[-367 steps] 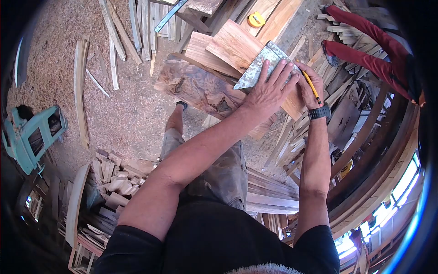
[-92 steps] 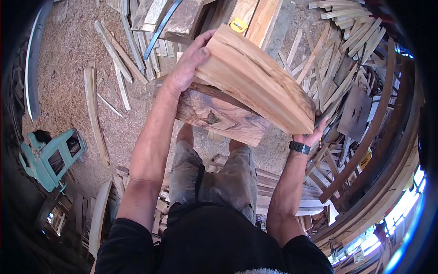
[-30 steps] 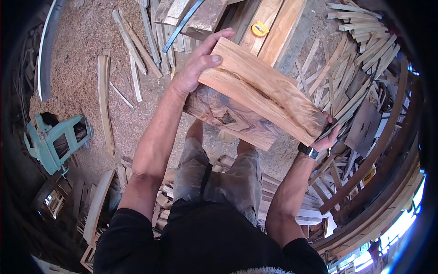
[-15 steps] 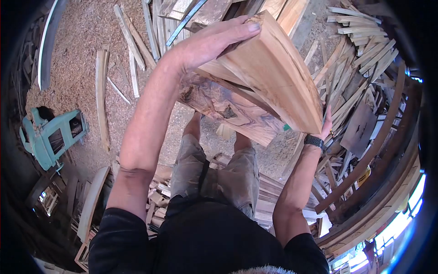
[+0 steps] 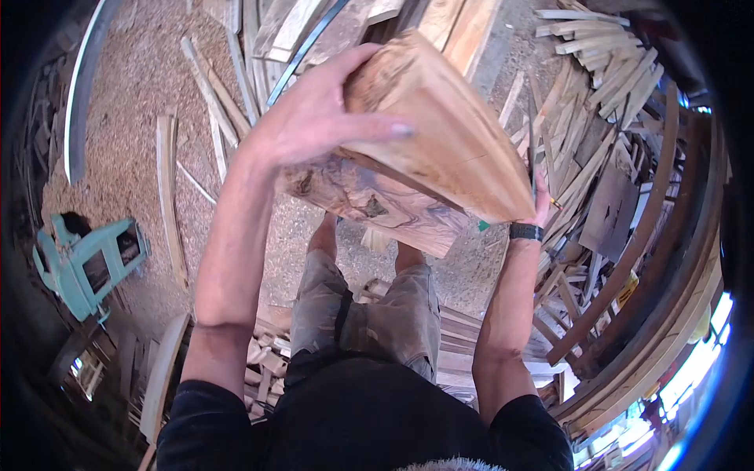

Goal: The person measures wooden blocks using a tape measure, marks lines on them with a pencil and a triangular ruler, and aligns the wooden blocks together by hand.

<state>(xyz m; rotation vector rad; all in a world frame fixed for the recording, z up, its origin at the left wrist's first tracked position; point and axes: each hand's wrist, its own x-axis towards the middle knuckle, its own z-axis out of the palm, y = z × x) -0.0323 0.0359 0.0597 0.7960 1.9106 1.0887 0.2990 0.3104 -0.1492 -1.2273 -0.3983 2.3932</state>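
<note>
A thick, pale wooden board point(image 5: 459, 137) with a rough, bark-like end is held up tilted between my two hands. My left hand point(image 5: 326, 114) clasps its far left end, the thumb lying across the broad face and the other fingers mostly out of sight behind the edge. At the near right end, my right hand point(image 5: 542, 200) supports the board, its fingers partly hidden by the edge. Below the board lies a wooden slab point(image 5: 400, 206) with dark swirling grain and a knot. Whether the two pieces touch is unclear.
Wood shavings cover the floor point(image 5: 129, 94). Several thin offcuts point(image 5: 601, 59) are heaped at right, and long strips point(image 5: 169, 188) lie at left. A green metal machine frame point(image 5: 94, 259) stands at left. Curved beams point(image 5: 636, 259) line the right side.
The board has shifted slightly left in view and turned a little. My left thumb has come round onto its broad face, where before the fingers lay along its top end.
</note>
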